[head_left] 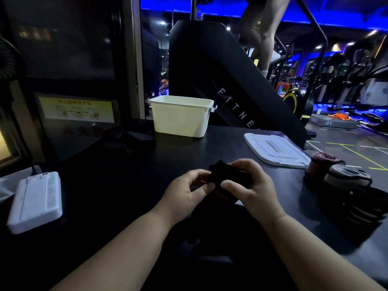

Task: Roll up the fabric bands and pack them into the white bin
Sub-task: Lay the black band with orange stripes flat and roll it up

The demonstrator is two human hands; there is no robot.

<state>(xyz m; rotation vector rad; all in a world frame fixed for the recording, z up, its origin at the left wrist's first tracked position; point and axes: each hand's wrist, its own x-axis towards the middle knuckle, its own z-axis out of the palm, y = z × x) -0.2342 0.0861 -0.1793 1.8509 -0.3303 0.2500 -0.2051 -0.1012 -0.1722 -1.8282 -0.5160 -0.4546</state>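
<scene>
Plainly both hands share one grip: the left hand (pixel 189 186) and the right hand (pixel 252 185) meet just above the bench (pixel 126 177), fingers curled round a black band (pixel 222 175) bunched between them. The right thumb lies across the near side of the bundle and the left fingertips pinch its left edge. How tightly it is wound I cannot tell, since the cloth is dark against a dark surface; a trace of orange shows under it.

The relation that matters is the white bin (pixel 180 122). It stands well ahead of the grip and a little to its left, nearly in line with the left hand, so I judge that hand the nearer one for the drop. Its long axis runs crosswise to the reach and its mouth is open; the lid (pixel 275 150) lies flat ahead and right of the grip. What is inside the bin is hidden by its near wall.

Other rolled bands (pixel 344 175) sit to the right of the grip, apart from it. The roll seems unfinished, so packing likely waits.
</scene>
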